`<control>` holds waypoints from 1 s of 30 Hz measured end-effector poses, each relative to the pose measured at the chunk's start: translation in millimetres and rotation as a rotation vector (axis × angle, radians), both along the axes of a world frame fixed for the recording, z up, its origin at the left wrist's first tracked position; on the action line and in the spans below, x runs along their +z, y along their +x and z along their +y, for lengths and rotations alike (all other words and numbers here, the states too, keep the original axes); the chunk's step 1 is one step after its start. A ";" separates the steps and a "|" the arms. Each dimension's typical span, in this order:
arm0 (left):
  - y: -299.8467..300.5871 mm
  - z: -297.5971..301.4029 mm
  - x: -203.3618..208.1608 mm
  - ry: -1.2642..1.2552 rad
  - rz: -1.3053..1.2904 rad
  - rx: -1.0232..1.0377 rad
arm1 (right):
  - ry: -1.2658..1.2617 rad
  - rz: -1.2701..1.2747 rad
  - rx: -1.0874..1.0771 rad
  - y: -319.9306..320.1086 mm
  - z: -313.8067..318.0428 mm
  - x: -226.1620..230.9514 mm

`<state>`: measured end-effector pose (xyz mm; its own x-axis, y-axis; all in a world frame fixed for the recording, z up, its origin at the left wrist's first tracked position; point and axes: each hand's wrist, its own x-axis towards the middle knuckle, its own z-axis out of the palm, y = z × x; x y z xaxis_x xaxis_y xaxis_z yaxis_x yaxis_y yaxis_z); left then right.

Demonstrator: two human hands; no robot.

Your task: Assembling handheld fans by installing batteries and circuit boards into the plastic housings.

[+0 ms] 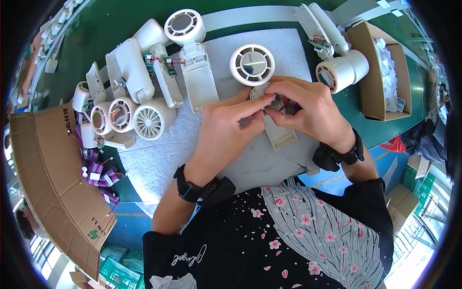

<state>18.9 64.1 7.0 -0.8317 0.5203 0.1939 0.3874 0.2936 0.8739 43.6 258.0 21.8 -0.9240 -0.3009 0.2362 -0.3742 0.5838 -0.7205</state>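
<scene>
Green counter (pixel 240 21) under a white foam mat (pixel 288 48). Fingers (pixel 257 103) of left hand (pixel 226 127) pinched on a small part beside a purple battery (pixel 292 108), at the open white fan housing (pixel 276 132). Right hand (pixel 308 108) fingers closed on the same spot. Round fan head (pixel 252 64) just above. More fan shells (pixel 144 77) left; cardboard box (pixel 373 72) right.
</scene>
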 end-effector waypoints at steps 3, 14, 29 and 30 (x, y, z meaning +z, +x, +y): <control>0.3 -0.2 0.9 0.026 -0.002 0.008 | 0.004 -0.003 -0.016 1.0 -0.4 0.0; 8.2 3.3 -1.7 0.107 -0.152 0.043 | 0.004 -0.388 0.004 5.9 2.3 29.0; 10.4 6.0 -8.1 0.165 -0.159 0.053 | -0.377 -0.884 -0.305 39.0 34.1 43.5; 10.9 6.9 -7.8 0.163 -0.155 0.052 | -0.298 -0.802 -0.337 40.9 33.7 39.4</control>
<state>29.8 71.0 -0.8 -0.8829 0.4482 0.1399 0.2332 0.1601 0.9592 84.6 291.7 61.2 -0.8723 -0.0158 -0.4888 0.4588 0.3197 -0.8291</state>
